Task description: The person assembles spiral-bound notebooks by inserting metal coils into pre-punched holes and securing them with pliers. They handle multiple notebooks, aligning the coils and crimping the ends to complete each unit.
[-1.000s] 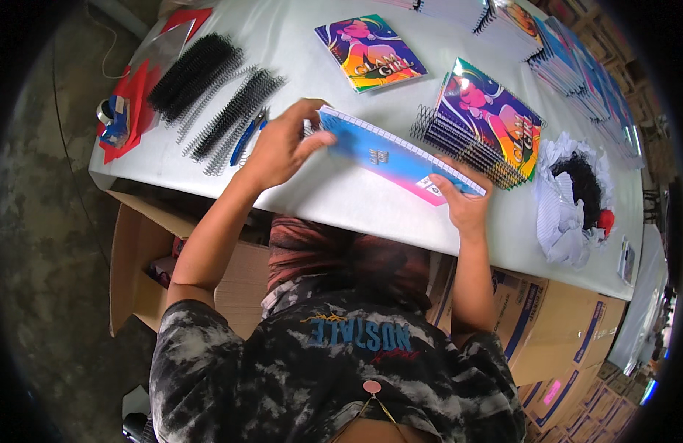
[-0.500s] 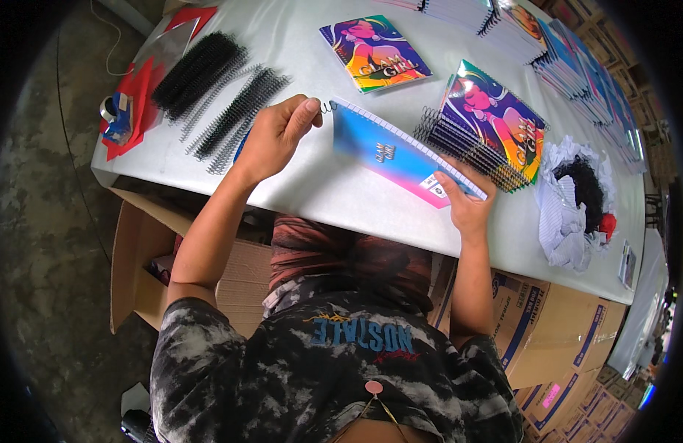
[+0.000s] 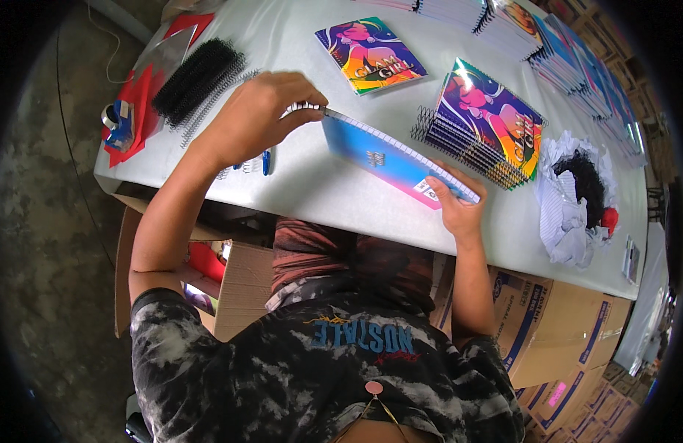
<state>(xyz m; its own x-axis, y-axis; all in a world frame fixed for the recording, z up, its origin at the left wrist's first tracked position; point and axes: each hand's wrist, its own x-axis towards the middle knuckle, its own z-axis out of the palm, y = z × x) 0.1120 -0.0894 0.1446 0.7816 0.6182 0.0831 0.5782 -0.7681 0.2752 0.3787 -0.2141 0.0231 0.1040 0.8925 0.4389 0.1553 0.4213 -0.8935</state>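
A slim notebook [image 3: 378,151], its cover shading from blue to pink with a small grey print midway and a white label near the lower right end, is held tilted above the table [image 3: 297,193], sloping down rightward, its white binding edge uppermost; at its upper left corner a dark wire coil [image 3: 303,107] shows, apparently partly threaded in

The left hand [image 3: 260,111] hides most of the wire coil [image 3: 303,105] from me, so I can't tell how it meets the notebook [image 3: 382,157]. The right hand [image 3: 461,207] covers part of that notebook's right end. A blue tool [image 3: 266,162] is too concealed to identify. My upper edge crops the farthest notebook stack [image 3: 459,11].
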